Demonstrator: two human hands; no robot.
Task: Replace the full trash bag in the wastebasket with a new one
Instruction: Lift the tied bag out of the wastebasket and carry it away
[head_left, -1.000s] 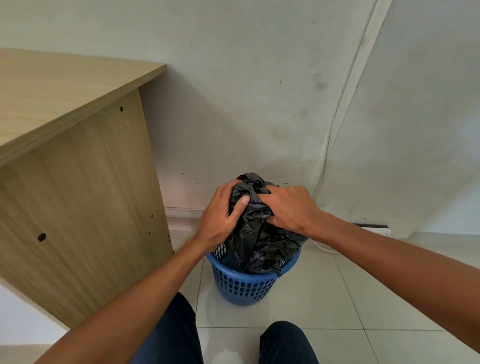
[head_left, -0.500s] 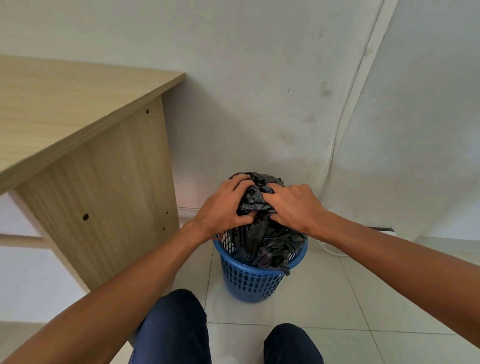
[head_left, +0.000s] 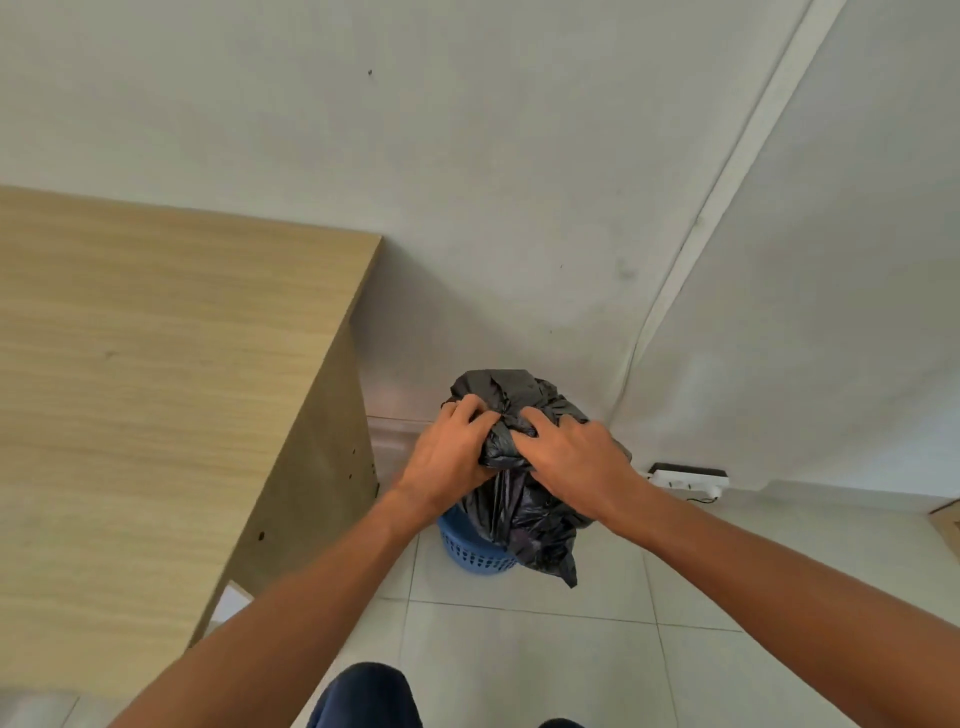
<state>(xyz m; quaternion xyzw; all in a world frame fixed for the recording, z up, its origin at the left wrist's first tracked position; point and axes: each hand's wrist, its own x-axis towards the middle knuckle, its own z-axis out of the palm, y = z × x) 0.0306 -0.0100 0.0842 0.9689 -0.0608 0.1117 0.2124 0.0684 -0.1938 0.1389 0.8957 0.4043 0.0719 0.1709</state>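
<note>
A crinkled black trash bag (head_left: 522, 512) is bulging between the gripping left hand (head_left: 448, 460) and right hand (head_left: 571, 462), its bunched top sticking up beyond the fingers. Its lower part is draping over a blue slotted wastebasket (head_left: 470, 553) standing upright beneath both wrists.

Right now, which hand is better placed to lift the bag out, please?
Probably the right hand: both grip the bag, but the desk crowds the left hand; open floor lies right.
</note>
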